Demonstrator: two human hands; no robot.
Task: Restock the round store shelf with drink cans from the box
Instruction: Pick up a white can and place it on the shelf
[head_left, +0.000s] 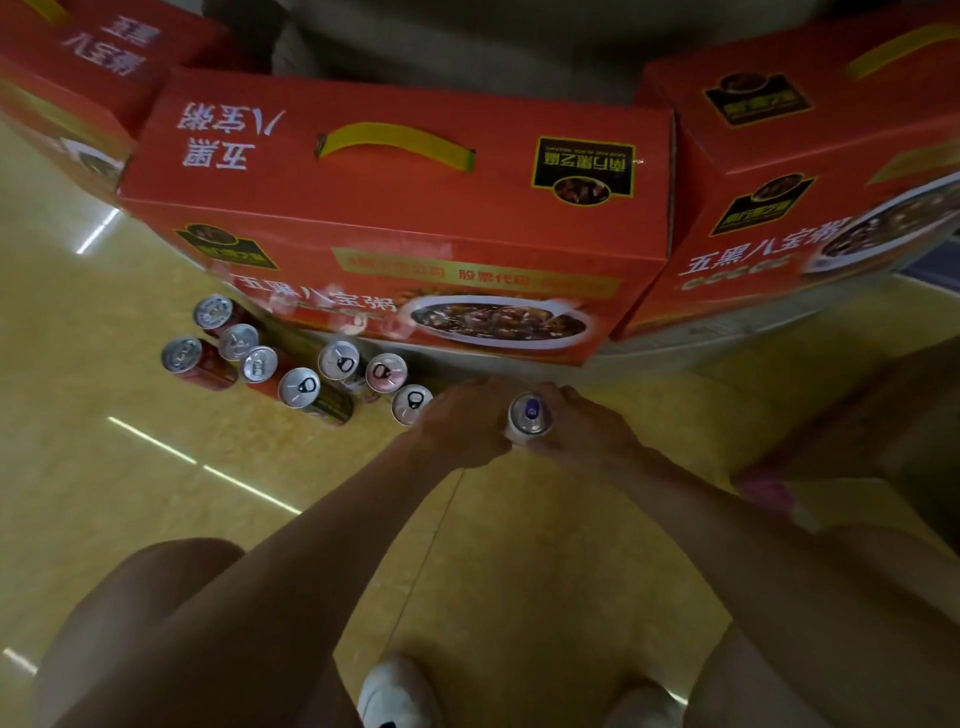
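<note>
Red gift boxes (395, 208) sat side by side on the lowest tier of the round shelf (727, 332), whose pale rim curved under them. At its foot, on the yellow floor (519, 571), a cluster of cans (300, 387) stood upright with their tabs up. They were packed close together, probably so the row could follow the curve of the shelf and stay easy to count.

The person squatted over the right end of that row, with both arms reaching forward. The purple-tabbed can (530, 413) stood upright between the two hands, just beside the last can in the row (412, 404). The right hand (584, 428) wrapped its fingers round the can's far side. This looked like a steadying grip for setting the can down level.

The left hand (462, 426) lay knuckles-up against the can's other side. Its fingers were bent under and hidden, so I could not tell whether they held the can or only guided it.

A blurred brown box (893, 410) sat close on the right and was likely the supply box.
</note>
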